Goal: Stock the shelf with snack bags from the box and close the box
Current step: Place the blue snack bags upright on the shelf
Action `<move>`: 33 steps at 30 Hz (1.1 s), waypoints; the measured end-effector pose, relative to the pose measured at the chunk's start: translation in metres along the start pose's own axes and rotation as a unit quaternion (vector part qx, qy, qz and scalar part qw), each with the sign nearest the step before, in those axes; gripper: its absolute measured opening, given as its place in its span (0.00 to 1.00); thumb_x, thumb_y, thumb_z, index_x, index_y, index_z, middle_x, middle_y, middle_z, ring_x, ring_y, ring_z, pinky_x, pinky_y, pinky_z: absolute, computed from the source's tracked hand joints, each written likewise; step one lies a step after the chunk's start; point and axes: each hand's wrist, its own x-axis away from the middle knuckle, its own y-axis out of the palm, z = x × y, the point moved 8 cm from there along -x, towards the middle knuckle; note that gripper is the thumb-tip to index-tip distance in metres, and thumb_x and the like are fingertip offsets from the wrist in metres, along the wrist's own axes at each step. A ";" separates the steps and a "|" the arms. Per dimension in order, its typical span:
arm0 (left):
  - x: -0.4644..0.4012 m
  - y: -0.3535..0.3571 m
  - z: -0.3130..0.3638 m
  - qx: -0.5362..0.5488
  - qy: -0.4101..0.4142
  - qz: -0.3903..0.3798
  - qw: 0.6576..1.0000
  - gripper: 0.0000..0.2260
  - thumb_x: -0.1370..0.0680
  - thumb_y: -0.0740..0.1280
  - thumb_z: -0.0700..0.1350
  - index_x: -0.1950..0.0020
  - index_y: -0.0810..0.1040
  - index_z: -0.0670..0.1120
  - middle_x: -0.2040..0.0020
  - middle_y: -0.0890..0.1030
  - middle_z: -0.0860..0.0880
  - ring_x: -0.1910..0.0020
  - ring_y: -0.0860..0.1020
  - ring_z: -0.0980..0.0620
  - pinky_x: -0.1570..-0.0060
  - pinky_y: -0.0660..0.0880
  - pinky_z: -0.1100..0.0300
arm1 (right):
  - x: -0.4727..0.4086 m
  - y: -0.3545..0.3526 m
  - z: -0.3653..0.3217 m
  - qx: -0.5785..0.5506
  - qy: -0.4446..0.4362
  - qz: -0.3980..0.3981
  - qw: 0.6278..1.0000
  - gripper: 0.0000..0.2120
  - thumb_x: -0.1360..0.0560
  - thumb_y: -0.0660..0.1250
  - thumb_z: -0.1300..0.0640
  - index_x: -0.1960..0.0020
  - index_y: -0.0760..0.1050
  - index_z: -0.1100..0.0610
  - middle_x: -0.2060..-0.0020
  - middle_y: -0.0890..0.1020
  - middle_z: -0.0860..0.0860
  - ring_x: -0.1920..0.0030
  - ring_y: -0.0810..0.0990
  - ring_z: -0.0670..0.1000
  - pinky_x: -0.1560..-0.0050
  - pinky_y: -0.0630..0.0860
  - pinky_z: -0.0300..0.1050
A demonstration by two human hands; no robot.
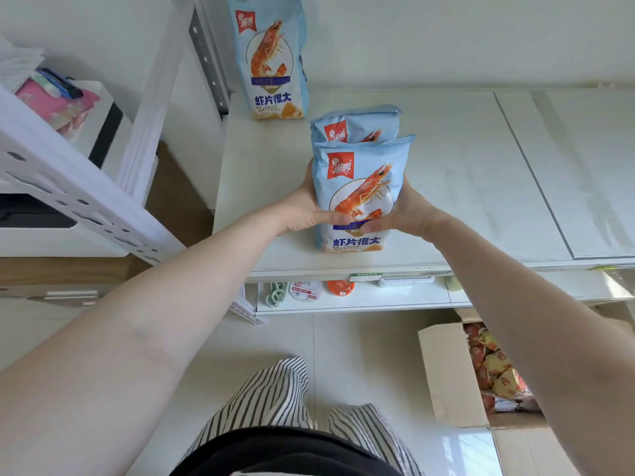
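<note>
Gleaming white shelf (446,173) against pale wall (446,39)

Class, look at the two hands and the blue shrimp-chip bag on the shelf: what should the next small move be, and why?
Probably let go. The front bag stands upright on the shelf, gripped by the left hand and right hand, with a second bag close behind. The open box still holds snacks.

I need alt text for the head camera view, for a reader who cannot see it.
Both hands, left hand and right hand, hold two light-blue shrimp-chip snack bags upright on a white shelf. A third matching bag stands further back; an open cardboard box of snacks sits on the floor.
</note>
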 end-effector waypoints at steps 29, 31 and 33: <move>0.010 -0.047 0.019 0.105 0.097 0.193 0.971 0.49 0.45 0.76 0.69 0.30 0.67 0.48 0.39 0.80 0.50 0.40 0.79 0.52 0.41 0.76 0.56 | -0.039 0.021 -0.010 0.022 -0.087 0.017 0.996 0.47 0.46 0.85 0.54 0.31 0.69 0.54 0.41 0.82 0.48 0.40 0.80 0.47 0.37 0.77 0.52; 0.016 -0.062 0.022 0.133 0.119 0.236 0.955 0.47 0.45 0.75 0.69 0.32 0.70 0.48 0.41 0.81 0.51 0.42 0.80 0.52 0.44 0.77 0.57 | -0.053 0.028 -0.023 0.019 -0.100 0.012 0.995 0.47 0.46 0.85 0.52 0.31 0.69 0.53 0.41 0.82 0.48 0.40 0.80 0.47 0.38 0.78 0.52; 0.019 -0.073 0.012 0.154 0.129 0.261 0.944 0.46 0.44 0.74 0.71 0.32 0.70 0.49 0.40 0.81 0.50 0.42 0.80 0.50 0.44 0.77 0.54 | -0.067 0.041 -0.030 0.015 -0.107 -0.012 0.994 0.48 0.43 0.85 0.57 0.29 0.65 0.54 0.40 0.80 0.48 0.40 0.80 0.43 0.39 0.78 0.46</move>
